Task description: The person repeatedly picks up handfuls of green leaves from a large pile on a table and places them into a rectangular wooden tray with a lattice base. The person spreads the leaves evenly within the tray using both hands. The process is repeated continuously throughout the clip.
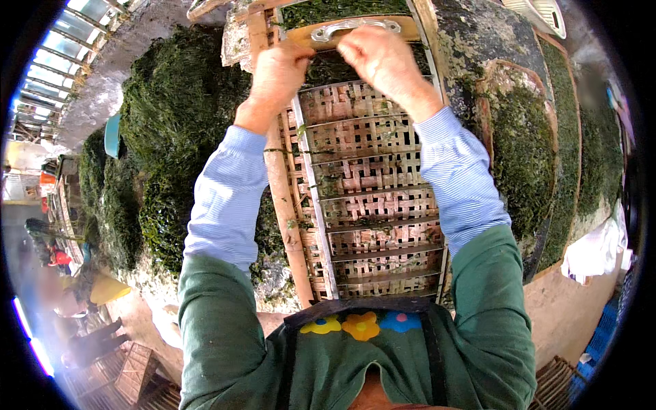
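Both hands are stretched out over a woven bamboo tray (369, 169) with a slatted metal frame lying on it. My left hand (282, 66) is above the upper left of the frame, near a wooden board's edge, its fingers curled; whether it holds something is unclear. My right hand (374, 59) is blurred and curled just below the metal handle (353, 28) fixed on the wooden board (302, 36). Whether its fingers touch the board is hard to tell. Dark green leafy matter, like tea leaves or seaweed, lies above and below the board.
A large dark green heap (169, 97) rises at the left, with a teal bowl (112, 136) against it. At the right lie green-covered trays (523, 154) and a white cloth (597, 251). A white plastic basket (543, 15) is at the upper right. A person stands at the far lower left.
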A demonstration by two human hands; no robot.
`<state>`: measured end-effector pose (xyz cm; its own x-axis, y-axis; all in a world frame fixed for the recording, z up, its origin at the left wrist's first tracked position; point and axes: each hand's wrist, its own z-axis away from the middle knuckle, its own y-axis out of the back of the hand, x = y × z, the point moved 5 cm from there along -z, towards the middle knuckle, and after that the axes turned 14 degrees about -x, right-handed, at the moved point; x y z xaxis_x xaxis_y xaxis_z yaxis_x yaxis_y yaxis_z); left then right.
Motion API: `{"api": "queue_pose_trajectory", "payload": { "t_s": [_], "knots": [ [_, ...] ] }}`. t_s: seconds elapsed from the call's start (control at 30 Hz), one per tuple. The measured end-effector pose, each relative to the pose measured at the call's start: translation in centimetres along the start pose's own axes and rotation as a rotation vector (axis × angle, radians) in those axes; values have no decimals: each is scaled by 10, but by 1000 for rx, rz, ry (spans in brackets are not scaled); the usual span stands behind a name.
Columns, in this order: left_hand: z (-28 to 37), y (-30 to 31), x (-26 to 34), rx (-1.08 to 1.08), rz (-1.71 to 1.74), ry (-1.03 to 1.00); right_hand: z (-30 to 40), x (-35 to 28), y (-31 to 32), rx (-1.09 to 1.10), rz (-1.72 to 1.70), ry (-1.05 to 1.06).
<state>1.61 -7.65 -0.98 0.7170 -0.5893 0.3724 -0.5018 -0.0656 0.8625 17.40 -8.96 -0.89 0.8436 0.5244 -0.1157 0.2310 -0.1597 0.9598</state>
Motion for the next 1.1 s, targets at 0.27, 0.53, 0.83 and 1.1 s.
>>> {"api": "queue_pose_trajectory", "payload": {
  "t_s": [0.27, 0.53, 0.83, 1.1],
  "knots": [
    [40, -45, 29, -58, -541, 17, 55, 1, 14, 301, -17, 61],
    [42, -58, 22, -51, -415, 90, 162, 134, 77, -133, -46, -630],
    [46, -62, 17, -49, -380, 140, 148, 124, 61, 41, -12, -370],
    [52, -53, 24, 35, -464, 174, 101, 108, 78, -48, 153, -135]
  ]
}}
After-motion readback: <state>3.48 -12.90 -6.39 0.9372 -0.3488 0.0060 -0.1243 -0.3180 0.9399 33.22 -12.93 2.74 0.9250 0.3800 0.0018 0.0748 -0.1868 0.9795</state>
